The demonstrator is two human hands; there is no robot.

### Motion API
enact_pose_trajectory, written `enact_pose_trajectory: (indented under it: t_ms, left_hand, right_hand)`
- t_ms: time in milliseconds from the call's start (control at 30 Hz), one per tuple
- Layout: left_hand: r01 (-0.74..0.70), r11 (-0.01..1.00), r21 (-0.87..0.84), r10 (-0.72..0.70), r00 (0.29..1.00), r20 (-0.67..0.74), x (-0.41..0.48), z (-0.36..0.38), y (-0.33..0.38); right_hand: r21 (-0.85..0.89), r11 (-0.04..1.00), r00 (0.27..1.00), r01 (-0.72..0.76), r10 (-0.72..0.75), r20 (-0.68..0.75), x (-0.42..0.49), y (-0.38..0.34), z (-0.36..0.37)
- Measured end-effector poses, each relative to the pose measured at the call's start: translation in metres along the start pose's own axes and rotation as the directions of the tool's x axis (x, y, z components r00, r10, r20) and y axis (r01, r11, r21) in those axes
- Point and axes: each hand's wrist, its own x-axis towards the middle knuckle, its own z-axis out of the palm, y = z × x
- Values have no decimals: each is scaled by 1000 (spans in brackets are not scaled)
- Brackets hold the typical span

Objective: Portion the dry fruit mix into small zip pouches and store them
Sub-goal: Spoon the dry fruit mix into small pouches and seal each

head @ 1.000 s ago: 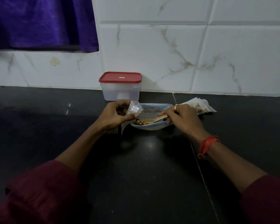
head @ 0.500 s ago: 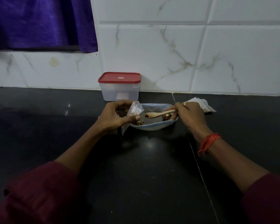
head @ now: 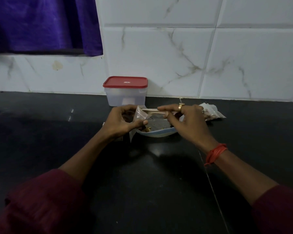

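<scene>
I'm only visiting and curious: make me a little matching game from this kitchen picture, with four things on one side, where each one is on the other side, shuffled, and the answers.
Things:
1. red-lidded container
2. wooden spoon
3. open pouch
4. filled pouches

Places:
A. pinched by the left hand
B. on the counter, right of the plate
C. held by the right hand
D. against the tiled wall

Pairs: 1-D, 2-C, 3-A, 4-B.
</scene>
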Motion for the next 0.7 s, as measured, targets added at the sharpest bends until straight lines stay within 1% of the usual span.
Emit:
enact_pose_trajectory:
  t_ms: [33, 100, 233, 300, 367, 467, 600, 633, 700]
  left_hand:
    - [8, 1000, -13, -9, 1000, -6, 0, -1, -1]
    - [33, 999, -43, -34, 999, -8, 1, -2, -4]
    - [80, 990, -114, -78, 997, 16, 1, -3, -8]
    - [85, 989, -124, -81, 996, 32, 2, -3, -8]
    - [84, 989, -118, -80, 996, 39, 2, -3, -6]
    - [81, 991, -109, -74, 995, 59, 1, -1, -4]
    - [74, 990, -117, -67, 996, 66, 1, -1, -3]
    - [78, 988, -130, -71, 996, 61, 1, -2, -3]
    - [92, 982, -165, -85, 995, 46, 1, -5, -4]
  right_hand:
    - [-51, 998, 999, 43, -42, 23, 0, 1, 0]
    - [-75, 996, 998, 57, -55, 33, 1, 4, 0]
    - [39, 999, 999, 30, -28, -47, 3, 9, 0]
    - [54, 998, 996, 21, -16, -87, 5, 9, 0]
    - [21, 999, 995, 41, -39, -88, 5, 10, 0]
    - [-74, 993, 993, 91, -96, -66, 3, 10, 2]
    - [-111, 984, 989, 137, -143, -45, 2, 8, 6]
    - [-103, 986, 988, 131, -138, -66, 3, 8, 6]
    - [-86, 992, 980, 92, -105, -168, 4, 9, 4]
